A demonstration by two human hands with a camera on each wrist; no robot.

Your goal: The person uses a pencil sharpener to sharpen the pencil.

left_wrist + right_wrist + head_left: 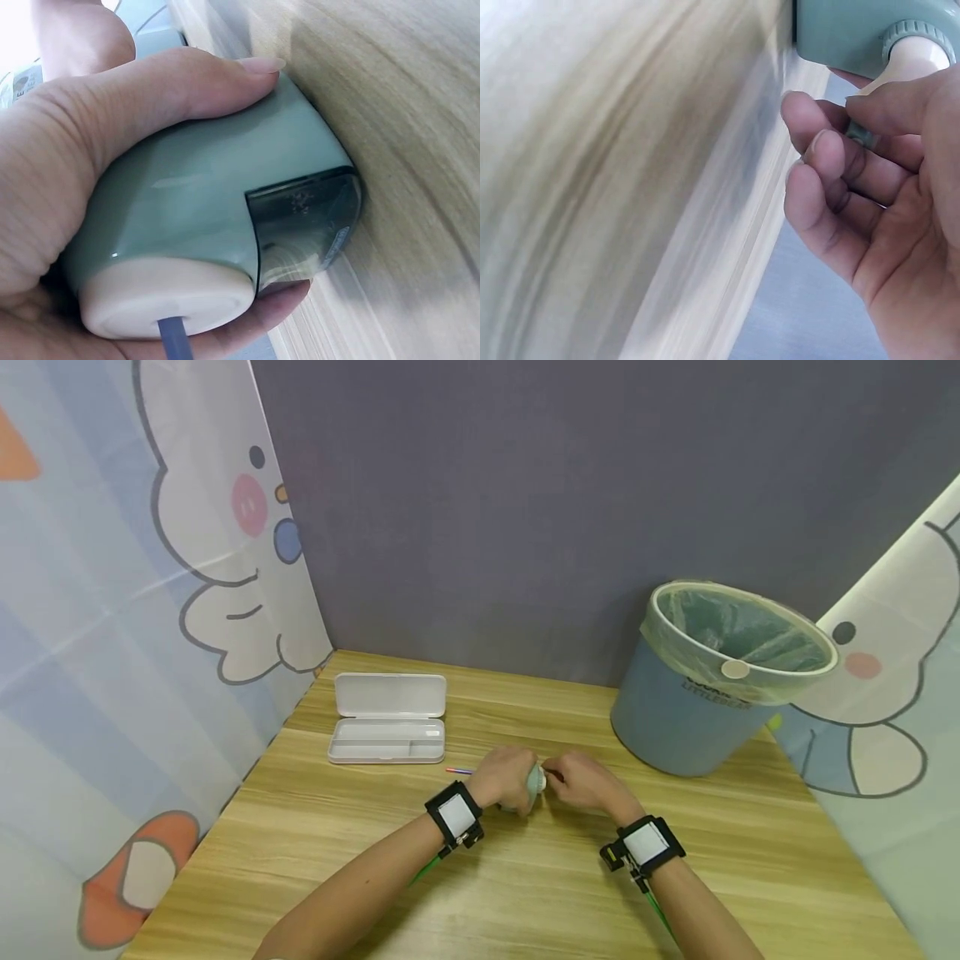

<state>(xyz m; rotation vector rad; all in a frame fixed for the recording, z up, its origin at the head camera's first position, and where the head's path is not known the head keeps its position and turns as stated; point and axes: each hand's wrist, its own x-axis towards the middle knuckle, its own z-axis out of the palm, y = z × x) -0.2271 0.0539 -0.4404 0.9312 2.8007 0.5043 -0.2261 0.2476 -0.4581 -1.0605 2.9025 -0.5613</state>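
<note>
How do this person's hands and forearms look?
The left hand and right hand are gloveless, the forearms bare. Each wrist wears a black strap bearing a white squarish panel, with a thin green cable beside it.

Your left hand point(510, 781) is hiding much of the green sharpener point(202, 165); beside the sharpener, your right hand point(900, 195) is partly covering the white crank point(916, 56); at its other end, the pencil point(176, 341) is running off the left wrist view.
</note>
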